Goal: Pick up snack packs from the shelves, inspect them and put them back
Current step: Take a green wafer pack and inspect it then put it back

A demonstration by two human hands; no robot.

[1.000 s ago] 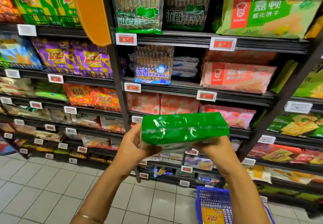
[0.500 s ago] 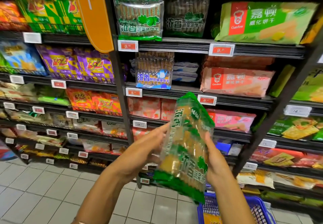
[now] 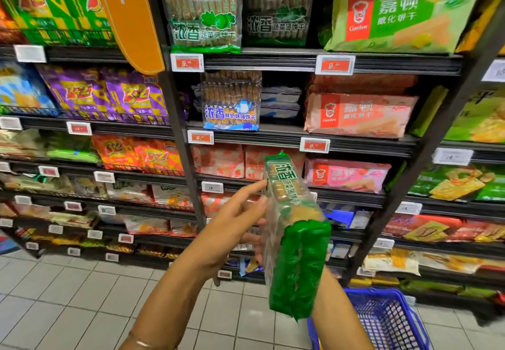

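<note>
Holding a green cracker pack (image 3: pixel 293 240) edge-on before the shelves (image 3: pixel 300 139), presumably to read its narrow side; the left hand (image 3: pixel 235 229) lies against the pack's left face with fingers straight; the right hand sits behind the pack, hidden, so its grasp cannot be told; a blue basket (image 3: pixel 388 322) sits below the right wrist; compared with half a second earlier, the pack has turned from showing its printed front to showing its edge and green end.
</note>
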